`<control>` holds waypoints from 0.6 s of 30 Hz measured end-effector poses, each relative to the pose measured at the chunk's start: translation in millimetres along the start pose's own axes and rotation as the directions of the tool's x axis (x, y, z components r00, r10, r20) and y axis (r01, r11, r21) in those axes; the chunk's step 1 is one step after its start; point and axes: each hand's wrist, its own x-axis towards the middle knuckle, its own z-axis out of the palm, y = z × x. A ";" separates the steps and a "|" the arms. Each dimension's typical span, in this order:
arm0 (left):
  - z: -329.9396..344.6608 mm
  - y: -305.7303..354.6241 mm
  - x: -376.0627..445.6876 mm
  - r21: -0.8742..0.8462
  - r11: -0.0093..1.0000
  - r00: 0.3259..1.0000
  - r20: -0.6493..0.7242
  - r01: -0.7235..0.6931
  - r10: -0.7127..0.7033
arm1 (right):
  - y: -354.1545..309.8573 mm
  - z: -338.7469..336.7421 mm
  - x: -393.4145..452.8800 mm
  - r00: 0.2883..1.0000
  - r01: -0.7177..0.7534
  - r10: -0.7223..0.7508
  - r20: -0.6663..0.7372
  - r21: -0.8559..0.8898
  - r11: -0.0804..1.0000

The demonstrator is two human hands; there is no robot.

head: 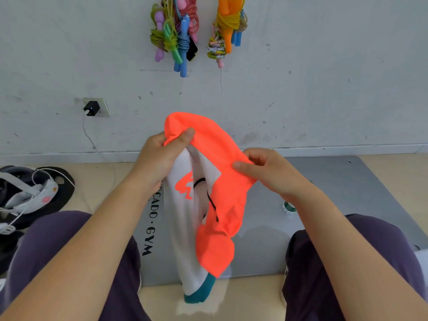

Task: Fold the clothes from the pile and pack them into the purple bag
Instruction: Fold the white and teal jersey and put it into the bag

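above the grey mat (335, 188), both hands pinch a soft neon-orange garment (222, 181)

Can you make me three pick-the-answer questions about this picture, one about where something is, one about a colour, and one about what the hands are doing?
1. Where do the jump ropes hang?
A. on the wall
B. on the mat
C. on a chair

2. What colour is the garment's lowest hem?
A. yellow
B. teal
C. black

3. What are the hands doing?
A. both resting open
B. only one holds the garment
C. both grip the garment

Answers:
1 A, they hang high on the grey wall.
2 B, the bottom edge is teal.
3 C, the left hand and right hand each pinch the orange cloth.
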 end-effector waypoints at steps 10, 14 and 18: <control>8.8 9.4 -14.9 0.410 0.858 0.888 0.446 -0.309 0.107 | -15.7 13.9 -8.7 0.962 0.125 -0.154 0.224 0.138 0.982; 25.4 6.8 -26.2 0.333 0.926 0.809 0.584 -0.176 -0.056 | -21.3 16.5 -7.9 0.963 0.096 -0.150 0.224 0.236 0.967; 20.5 7.4 -23.0 0.461 0.876 0.902 0.425 -0.143 -0.076 | -18.2 8.1 -0.3 0.996 0.076 -0.064 -0.061 0.207 0.975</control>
